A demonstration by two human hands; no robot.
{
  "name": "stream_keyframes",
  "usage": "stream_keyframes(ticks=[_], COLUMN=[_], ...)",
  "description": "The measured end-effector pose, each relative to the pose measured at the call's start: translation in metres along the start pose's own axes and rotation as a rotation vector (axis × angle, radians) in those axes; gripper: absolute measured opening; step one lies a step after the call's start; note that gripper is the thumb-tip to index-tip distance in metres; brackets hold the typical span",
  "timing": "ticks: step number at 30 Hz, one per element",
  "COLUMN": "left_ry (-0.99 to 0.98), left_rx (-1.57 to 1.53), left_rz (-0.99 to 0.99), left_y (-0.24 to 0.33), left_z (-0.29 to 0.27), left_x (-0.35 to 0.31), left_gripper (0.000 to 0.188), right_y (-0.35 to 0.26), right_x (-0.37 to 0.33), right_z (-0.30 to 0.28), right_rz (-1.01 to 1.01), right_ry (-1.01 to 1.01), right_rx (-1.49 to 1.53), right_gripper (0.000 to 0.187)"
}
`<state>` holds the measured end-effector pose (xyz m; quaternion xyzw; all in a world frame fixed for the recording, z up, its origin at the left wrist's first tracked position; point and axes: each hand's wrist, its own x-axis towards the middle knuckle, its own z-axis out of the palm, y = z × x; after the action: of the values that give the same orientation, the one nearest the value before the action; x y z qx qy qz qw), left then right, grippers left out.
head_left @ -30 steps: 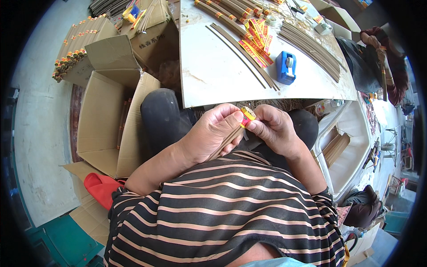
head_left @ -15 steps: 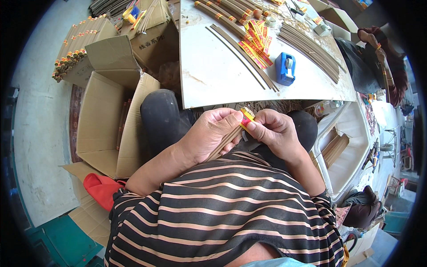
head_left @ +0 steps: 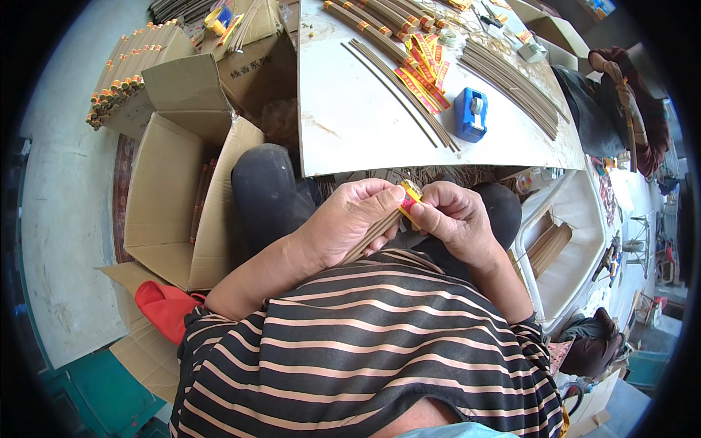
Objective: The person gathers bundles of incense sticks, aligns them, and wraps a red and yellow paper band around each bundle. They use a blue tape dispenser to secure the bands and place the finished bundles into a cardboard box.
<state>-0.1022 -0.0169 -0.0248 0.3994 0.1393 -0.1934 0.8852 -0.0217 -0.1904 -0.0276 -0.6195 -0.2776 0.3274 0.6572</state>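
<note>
A bundle of brown incense sticks lies slanted across my lap, gripped by my left hand with the thumb pressed near its upper end. Around that end sits a red and yellow paper label. From the other side my right hand pinches the label between thumb and fingers. Part of the bundle is hidden behind my left hand and wrist. On the table ahead are loose paper labels, a blue tape dispenser and loose incense sticks.
The white table has its near edge just beyond my knees. An open cardboard box stands at left, holding some bundles; stacked bundles lie behind it. At right is a white tub with sticks inside. Another person's hand shows far right.
The labelled end of the bundle has shifted slightly to the right, and the label has turned a little between my fingers. Both hands keep their hold.
</note>
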Motion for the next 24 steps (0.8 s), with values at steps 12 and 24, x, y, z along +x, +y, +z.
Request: stream_keyframes(ticks=[12,24], left_ry=[-0.022,-0.058], left_rx=[0.068,0.022], left_rz=[0.034,0.014], left_y=[0.001,0.004], left_z=[0.001,-0.001], left_x=[-0.001,0.003], left_gripper=[0.032,0.031], right_y=[0.003,0.011], right_x=[0.009,0.015], right_z=[-0.006,-0.008], right_rz=[-0.315,-0.379], right_ry=[0.021,0.072], right_rx=[-0.455,-0.551], right_gripper=[0.020,0.023])
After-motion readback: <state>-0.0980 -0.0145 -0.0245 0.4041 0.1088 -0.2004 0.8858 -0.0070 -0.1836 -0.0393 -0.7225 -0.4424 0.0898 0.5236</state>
